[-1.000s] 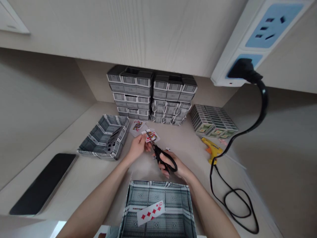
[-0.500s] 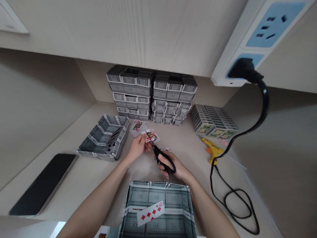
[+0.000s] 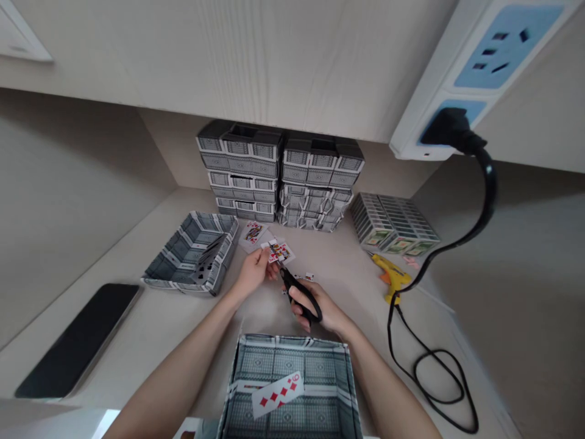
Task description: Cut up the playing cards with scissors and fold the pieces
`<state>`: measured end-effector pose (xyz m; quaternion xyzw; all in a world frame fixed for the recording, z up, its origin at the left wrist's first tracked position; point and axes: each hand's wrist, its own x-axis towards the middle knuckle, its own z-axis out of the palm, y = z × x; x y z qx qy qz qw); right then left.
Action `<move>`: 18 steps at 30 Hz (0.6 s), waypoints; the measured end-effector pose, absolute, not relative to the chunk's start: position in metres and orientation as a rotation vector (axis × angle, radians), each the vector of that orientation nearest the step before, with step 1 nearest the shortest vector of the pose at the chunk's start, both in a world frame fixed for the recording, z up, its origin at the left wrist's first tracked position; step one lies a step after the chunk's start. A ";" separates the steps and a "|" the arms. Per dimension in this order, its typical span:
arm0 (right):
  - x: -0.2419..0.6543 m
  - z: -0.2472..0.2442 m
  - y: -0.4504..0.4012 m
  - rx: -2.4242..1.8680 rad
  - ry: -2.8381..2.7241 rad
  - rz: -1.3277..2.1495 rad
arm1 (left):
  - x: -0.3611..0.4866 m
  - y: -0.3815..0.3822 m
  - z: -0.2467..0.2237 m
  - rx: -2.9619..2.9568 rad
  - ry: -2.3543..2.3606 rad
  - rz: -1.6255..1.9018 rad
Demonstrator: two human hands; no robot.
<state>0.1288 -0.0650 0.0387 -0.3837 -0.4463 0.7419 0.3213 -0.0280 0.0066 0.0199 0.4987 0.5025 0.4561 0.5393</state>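
Note:
Between the fingers of my left hand [image 3: 254,268] is a playing card [image 3: 273,251], pinched by its near edge. My right hand [image 3: 317,305] grips black-handled scissors [image 3: 292,286], whose blades reach up to the card. Loose face cards [image 3: 253,232] lie on the desk just beyond my left hand, and small card scraps [image 3: 309,277] are near the scissors. Close to my body stands a box made of cards [image 3: 320,366], with a cut strip of a diamond card [image 3: 278,395] inside it.
A card-made tray [image 3: 169,262] holding several cards stands at left, beside a black phone [image 3: 80,338]. Stacked card boxes [image 3: 244,164] line the back. On the right are packed card decks [image 3: 395,222], a yellow glue gun [image 3: 390,274], and a black cord [image 3: 491,183] plugged into a power strip [image 3: 498,61].
My right hand has shifted very slightly left with the scissors, and their handles look a little closer together. The left hand stays in place with the card.

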 end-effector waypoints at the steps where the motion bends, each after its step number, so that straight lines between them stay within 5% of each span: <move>1: 0.129 0.038 -0.065 -1.008 -1.182 1.939 | -0.028 0.007 0.019 1.187 1.195 1.087; 18: 0.128 0.033 -0.063 -1.015 -1.218 1.892 | -0.032 0.008 0.020 1.188 1.119 1.099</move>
